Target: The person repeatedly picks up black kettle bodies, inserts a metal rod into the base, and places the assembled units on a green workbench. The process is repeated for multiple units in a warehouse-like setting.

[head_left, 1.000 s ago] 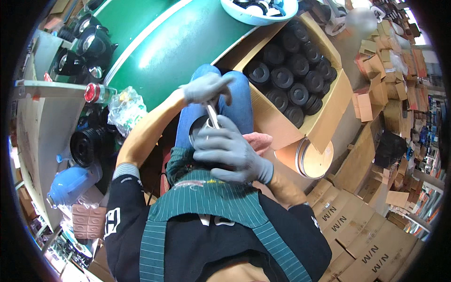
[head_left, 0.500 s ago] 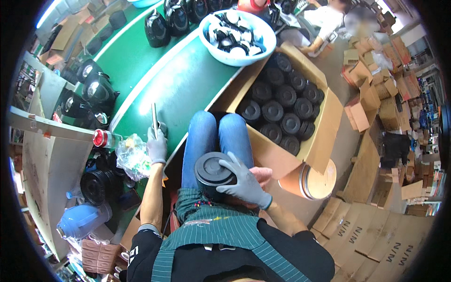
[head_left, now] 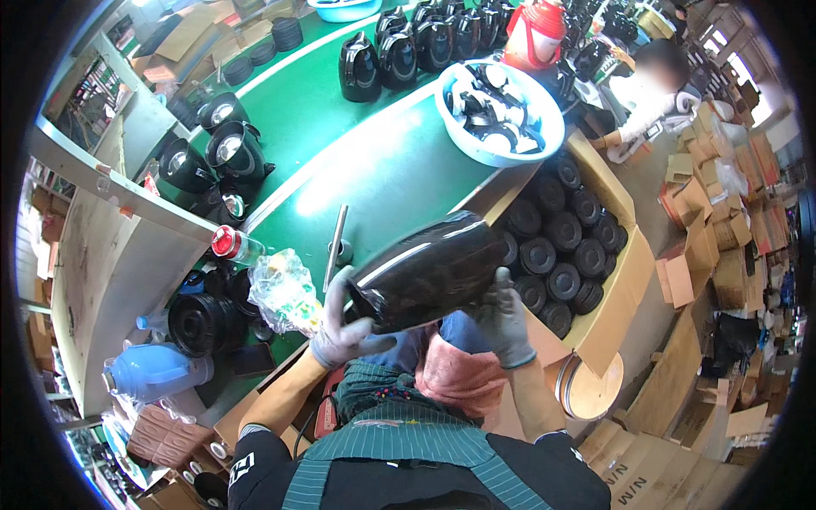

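A glossy black jug body [head_left: 433, 268] lies tilted on its side above my lap, its right end higher than its left. My left hand [head_left: 347, 327], in a grey glove, holds its lower left end, fingers spread against it. At the other end my right hand [head_left: 506, 321], gloved too, has its fingers bent against the side. Just beyond my left hand a metal rod [head_left: 336, 242] leans on the green table [head_left: 357, 191], beside a small dark cylinder [head_left: 342, 252]. A pink cloth [head_left: 459, 374] covers part of my lap.
To my right stands an open cardboard box [head_left: 625, 293] packed with black round-ended parts. A light-blue basin [head_left: 501, 159] of black-and-white pieces sits behind it. Left are a plastic bag [head_left: 285, 293], a red-lidded jar [head_left: 236, 245] and a blue jug [head_left: 157, 372]. Another person [head_left: 642, 106] is at far right.
My left hand has let go of the metal rod and moved to the jug body. The jug, earlier upright under my right hand, is now raised and on its side between both hands.
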Action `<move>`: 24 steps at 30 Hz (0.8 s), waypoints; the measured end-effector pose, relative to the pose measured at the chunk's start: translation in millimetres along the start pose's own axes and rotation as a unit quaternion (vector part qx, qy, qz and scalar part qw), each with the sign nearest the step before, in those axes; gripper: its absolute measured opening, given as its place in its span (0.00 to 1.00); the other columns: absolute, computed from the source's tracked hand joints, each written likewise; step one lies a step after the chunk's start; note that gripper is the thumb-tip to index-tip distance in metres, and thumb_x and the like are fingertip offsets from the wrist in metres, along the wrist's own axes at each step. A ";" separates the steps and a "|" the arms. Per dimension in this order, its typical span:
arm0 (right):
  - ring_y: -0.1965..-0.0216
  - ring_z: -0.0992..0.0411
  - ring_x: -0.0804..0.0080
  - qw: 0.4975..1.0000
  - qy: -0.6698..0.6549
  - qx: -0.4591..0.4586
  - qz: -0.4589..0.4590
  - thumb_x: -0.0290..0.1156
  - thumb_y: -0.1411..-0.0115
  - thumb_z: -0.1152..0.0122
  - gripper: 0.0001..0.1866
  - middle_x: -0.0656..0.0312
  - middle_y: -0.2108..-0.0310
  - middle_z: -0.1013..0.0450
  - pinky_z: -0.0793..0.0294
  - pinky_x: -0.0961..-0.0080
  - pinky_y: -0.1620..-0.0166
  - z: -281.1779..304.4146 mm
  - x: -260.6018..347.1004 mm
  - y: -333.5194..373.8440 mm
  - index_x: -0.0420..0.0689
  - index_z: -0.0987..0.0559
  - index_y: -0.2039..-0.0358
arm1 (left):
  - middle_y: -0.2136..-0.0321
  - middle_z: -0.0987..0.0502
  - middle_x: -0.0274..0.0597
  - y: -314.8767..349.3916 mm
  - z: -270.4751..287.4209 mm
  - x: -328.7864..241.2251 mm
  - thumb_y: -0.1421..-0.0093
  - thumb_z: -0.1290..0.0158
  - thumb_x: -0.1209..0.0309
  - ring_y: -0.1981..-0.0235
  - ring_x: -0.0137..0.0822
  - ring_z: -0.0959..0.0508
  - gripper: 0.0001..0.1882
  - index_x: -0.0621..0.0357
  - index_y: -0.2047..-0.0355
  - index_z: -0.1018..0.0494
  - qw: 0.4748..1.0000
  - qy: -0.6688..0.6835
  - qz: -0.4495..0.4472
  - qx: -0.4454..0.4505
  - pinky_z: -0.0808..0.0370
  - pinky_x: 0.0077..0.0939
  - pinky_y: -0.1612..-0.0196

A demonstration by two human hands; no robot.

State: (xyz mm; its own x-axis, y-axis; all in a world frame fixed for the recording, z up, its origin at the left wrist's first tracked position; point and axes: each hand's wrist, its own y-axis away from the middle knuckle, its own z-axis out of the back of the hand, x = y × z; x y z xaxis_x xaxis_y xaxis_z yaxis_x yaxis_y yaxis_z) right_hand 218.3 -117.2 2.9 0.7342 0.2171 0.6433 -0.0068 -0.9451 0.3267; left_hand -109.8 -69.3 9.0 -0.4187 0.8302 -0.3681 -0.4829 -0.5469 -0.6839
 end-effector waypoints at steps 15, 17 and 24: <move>0.39 0.22 0.58 0.975 0.005 0.114 -0.193 0.57 0.21 0.61 0.37 0.50 0.34 0.26 0.24 0.56 0.35 3.1 -55.1 -98.4 0.42 0.36 0.25 | 0.36 0.27 0.58 -176.3 -39.4 224.7 0.58 0.22 0.64 0.37 0.60 0.29 0.31 0.52 0.51 0.15 0.960 -0.162 0.228 -0.027 0.33 0.50 0.32; 0.40 0.22 0.59 0.970 0.024 0.115 -0.214 0.57 0.20 0.64 0.37 0.48 0.34 0.26 0.22 0.61 0.38 -1.9 -48.7 -100.1 0.41 0.36 0.25 | 0.36 0.27 0.57 -204.2 -60.1 275.8 0.59 0.22 0.63 0.40 0.59 0.28 0.31 0.51 0.51 0.15 0.957 -0.191 0.220 0.003 0.30 0.49 0.34; 0.43 0.20 0.56 0.971 0.023 0.116 -0.207 0.54 0.20 0.64 0.37 0.44 0.36 0.25 0.22 0.60 0.39 0.6 -47.4 -103.7 0.36 0.36 0.26 | 0.38 0.26 0.50 -284.2 -112.3 382.1 0.55 0.26 0.59 0.45 0.57 0.26 0.27 0.44 0.51 0.14 0.921 -0.269 0.277 -0.060 0.25 0.48 0.39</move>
State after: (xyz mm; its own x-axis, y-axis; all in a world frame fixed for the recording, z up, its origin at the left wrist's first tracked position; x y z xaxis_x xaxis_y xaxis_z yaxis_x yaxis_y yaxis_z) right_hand 184.6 -29.7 -61.8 0.6101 0.5958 0.5224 0.4390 -0.8030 0.4031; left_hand -46.2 415.5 -8.0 -0.9107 0.2361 -0.3390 -0.0055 -0.8274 -0.5616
